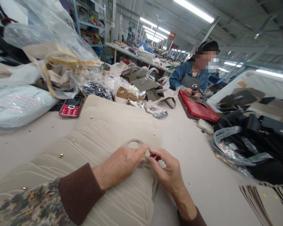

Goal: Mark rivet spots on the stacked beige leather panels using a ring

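Observation:
In the head view, my left hand [120, 164] is closed around a roll of tape [133, 140], whose pale yellow rim shows beyond my fingers. My right hand [167, 168] is close by on the right, its thumb and forefinger brought together near the left fingertips. Whatever those right fingers pinch is too small to make out. Beneath both hands lie overlapping beige panels [103, 125], fanned in layers across the table. Small gold-coloured metal studs [61, 155] show along their left side, and another stud [154, 134] shows near the right edge.
A red-keyed phone [71, 106] lies by plastic bags [19, 108] at left. Behind are a small cardboard box [122, 94] and grey-green bag pieces [145, 83]. A co-worker [187, 77] works at a red board [198, 108]. Black bags [269, 135] and stacked panels [261, 201] lie right.

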A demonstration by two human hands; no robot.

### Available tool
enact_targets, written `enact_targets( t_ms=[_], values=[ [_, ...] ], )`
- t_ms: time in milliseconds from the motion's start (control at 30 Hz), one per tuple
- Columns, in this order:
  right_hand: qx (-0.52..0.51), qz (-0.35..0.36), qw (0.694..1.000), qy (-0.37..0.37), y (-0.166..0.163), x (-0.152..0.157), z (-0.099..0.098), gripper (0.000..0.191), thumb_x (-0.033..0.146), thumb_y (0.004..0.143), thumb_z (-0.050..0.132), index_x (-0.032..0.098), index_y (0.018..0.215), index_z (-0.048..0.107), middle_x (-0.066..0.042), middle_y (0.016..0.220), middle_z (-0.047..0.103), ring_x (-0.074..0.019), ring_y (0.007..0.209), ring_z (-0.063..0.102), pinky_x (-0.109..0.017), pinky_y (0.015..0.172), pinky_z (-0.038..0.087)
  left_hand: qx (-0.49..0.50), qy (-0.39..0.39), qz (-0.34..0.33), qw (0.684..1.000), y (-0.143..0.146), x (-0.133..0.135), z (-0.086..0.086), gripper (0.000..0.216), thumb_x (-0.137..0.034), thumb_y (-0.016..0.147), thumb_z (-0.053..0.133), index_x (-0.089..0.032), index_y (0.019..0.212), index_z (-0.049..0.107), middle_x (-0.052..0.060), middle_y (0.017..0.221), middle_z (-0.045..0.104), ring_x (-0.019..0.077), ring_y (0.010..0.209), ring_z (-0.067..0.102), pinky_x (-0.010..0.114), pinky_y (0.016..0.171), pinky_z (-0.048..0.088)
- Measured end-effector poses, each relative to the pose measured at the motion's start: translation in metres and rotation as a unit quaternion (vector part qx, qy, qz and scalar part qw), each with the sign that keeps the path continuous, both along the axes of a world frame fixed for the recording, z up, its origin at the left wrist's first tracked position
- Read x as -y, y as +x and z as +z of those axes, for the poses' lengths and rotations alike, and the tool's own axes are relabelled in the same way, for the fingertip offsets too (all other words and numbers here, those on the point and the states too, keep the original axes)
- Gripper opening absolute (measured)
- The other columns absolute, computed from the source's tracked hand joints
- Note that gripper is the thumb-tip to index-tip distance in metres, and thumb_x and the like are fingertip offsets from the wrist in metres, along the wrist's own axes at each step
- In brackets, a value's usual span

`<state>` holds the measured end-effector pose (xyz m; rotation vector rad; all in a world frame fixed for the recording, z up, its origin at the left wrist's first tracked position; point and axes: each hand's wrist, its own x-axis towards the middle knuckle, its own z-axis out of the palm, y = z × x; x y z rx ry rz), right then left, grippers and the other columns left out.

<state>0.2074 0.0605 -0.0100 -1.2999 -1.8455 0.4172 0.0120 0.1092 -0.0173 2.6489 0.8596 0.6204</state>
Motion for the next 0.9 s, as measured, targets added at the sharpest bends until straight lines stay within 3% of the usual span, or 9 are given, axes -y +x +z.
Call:
enact_targets(
  t_ms=[133,300,467,533,600,733,800,900],
  values=[
    [0.055,0.04,0.996,0.061,-0.011,-0.001,0.003,0.019,0.011,0.089,0.051,0.021,0.091,0.067,-0.006,0.085,0.073,-0.0165,0.079,0.067,-0.028,0.072,0.053,0.021,-0.02,-0.015,0.999,0.002,0.003,0.003,0.037,-0.016,0.096,0.048,-0.017,0.132,0.039,0.005,0.088,0.072,0.0192,0.078,0.07,0.027,0.064,0.051],
    [0.097,-0.018,0.99,0.096,-0.016,0.0,-0.003,0.021,0.009,0.085,0.048,0.02,0.076,0.063,-0.002,0.068,0.067,-0.013,0.06,0.061,-0.024,0.06,0.048,0.011,-0.066,-0.023,0.998,0.003,0.003,0.009,0.022,-0.017,0.097,0.044,-0.019,0.119,0.046,0.003,0.088,0.069,0.017,0.078,0.068,0.025,0.062,0.047],
    [0.098,-0.055,0.989,0.096,-0.018,0.002,-0.004,0.018,0.01,0.082,0.05,0.019,0.074,0.064,-0.001,0.063,0.063,-0.0122,0.055,0.057,-0.023,0.056,0.045,-0.011,-0.082,0.001,0.997,0.004,0.0,0.011,0.007,-0.019,0.097,0.044,-0.02,0.097,0.051,0.0,0.078,0.065,0.0159,0.07,0.063,0.025,0.058,0.041],
    [0.048,-0.073,0.994,0.06,-0.022,0.003,-0.002,0.016,0.012,0.08,0.054,0.018,0.075,0.067,-0.001,0.063,0.065,-0.0124,0.055,0.058,-0.023,0.056,0.046,-0.006,-0.058,0.007,0.998,0.004,0.0,0.012,0.01,-0.016,0.095,0.044,-0.019,0.09,0.052,0.0,0.076,0.063,0.016,0.068,0.061,0.026,0.058,0.04],
    [-0.05,-0.1,0.993,-0.028,-0.025,0.003,0.0,0.012,0.019,0.08,0.058,0.018,0.073,0.068,-0.001,0.061,0.065,-0.0123,0.051,0.058,-0.023,0.052,0.046,0.01,-0.022,0.006,1.0,0.005,0.003,0.014,0.014,-0.012,0.092,0.043,-0.019,0.085,0.051,0.0,0.072,0.059,0.0156,0.064,0.057,0.027,0.056,0.038],
    [-0.26,-0.154,0.93,-0.211,-0.016,-0.005,0.0,0.021,0.036,0.073,0.067,0.017,0.067,0.065,0.002,0.048,0.06,-0.0115,0.039,0.052,-0.023,0.041,0.044,0.052,0.032,-0.019,0.998,0.006,0.008,0.015,0.018,-0.009,0.092,0.039,-0.019,0.083,0.051,-0.001,0.068,0.055,0.014,0.059,0.053,0.027,0.055,0.037],
    [-0.298,-0.173,0.905,-0.247,-0.001,-0.01,-0.003,0.027,0.041,0.067,0.073,0.015,0.068,0.067,0.002,0.048,0.06,-0.0114,0.039,0.053,-0.023,0.041,0.044,0.037,0.043,-0.009,0.998,0.006,0.006,0.013,0.018,-0.011,0.094,0.038,-0.019,0.085,0.052,-0.001,0.071,0.056,0.0143,0.062,0.054,0.027,0.057,0.038],
    [-0.296,-0.178,0.899,-0.268,0.021,-0.016,-0.009,0.036,0.046,0.064,0.079,0.013,0.076,0.071,-0.001,0.056,0.066,-0.0106,0.043,0.055,-0.022,0.043,0.045,-0.049,0.033,0.049,0.997,0.005,0.0,0.011,0.015,-0.012,0.096,0.041,-0.018,0.091,0.054,0.002,0.079,0.061,0.0166,0.071,0.057,0.028,0.061,0.041]
  ],
)
